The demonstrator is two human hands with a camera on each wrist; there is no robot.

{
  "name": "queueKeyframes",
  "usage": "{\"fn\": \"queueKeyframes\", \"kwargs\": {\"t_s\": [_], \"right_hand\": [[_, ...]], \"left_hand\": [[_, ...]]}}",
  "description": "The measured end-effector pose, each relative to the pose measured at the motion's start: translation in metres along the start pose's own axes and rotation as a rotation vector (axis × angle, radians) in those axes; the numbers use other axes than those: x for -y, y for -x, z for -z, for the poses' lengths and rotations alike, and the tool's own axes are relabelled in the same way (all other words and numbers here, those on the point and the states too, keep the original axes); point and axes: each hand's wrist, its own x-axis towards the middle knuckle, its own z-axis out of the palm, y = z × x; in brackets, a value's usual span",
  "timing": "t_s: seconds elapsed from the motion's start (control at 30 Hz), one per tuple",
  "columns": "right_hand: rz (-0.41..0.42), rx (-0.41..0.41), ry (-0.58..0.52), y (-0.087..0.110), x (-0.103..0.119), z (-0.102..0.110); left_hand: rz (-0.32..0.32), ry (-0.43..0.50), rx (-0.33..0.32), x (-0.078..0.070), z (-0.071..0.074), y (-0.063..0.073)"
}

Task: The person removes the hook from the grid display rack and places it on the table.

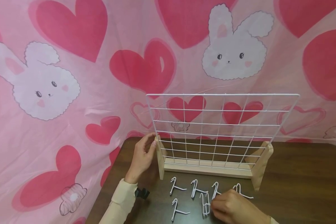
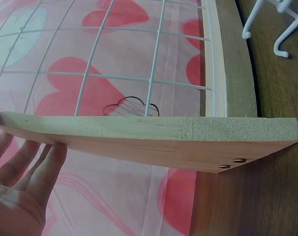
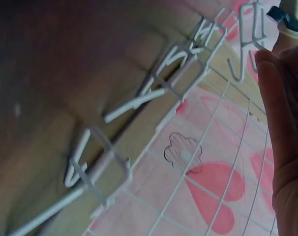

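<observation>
A white wire grid (image 1: 222,125) stands tilted in a wooden stand (image 1: 207,169) on the dark table. My left hand (image 1: 141,155) grips the top of the stand's left side panel (image 2: 139,129), thumb on one face and fingers on the other. Low in the head view, my right hand (image 1: 235,207) pinches a white wire hook (image 1: 205,205) between thumb and index finger. The same hook (image 3: 248,42) hangs from the fingertips in the right wrist view, its prongs pointing away from the hand.
Several more white hooks lie before the stand, one at the left (image 1: 175,186), one at the right (image 1: 242,191), another nearer the front (image 1: 179,211). The stand's right side panel (image 1: 263,165) rises beyond my right hand. A pink cloth (image 1: 123,25) with hearts and rabbits hangs behind the table.
</observation>
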Motion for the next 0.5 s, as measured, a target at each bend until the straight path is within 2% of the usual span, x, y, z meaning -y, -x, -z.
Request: {"fn": "queueKeyframes", "kwargs": {"t_s": [0.2, 0.5], "right_hand": [[-0.042, 0.081, -0.061, 0.000, 0.005, -0.006], [-0.043, 0.129, -0.077, 0.003, 0.004, -0.012]], "left_hand": [[0.002, 0.007, 0.001, 0.000, 0.000, 0.001], [0.006, 0.003, -0.002, 0.001, 0.000, 0.000]]}}
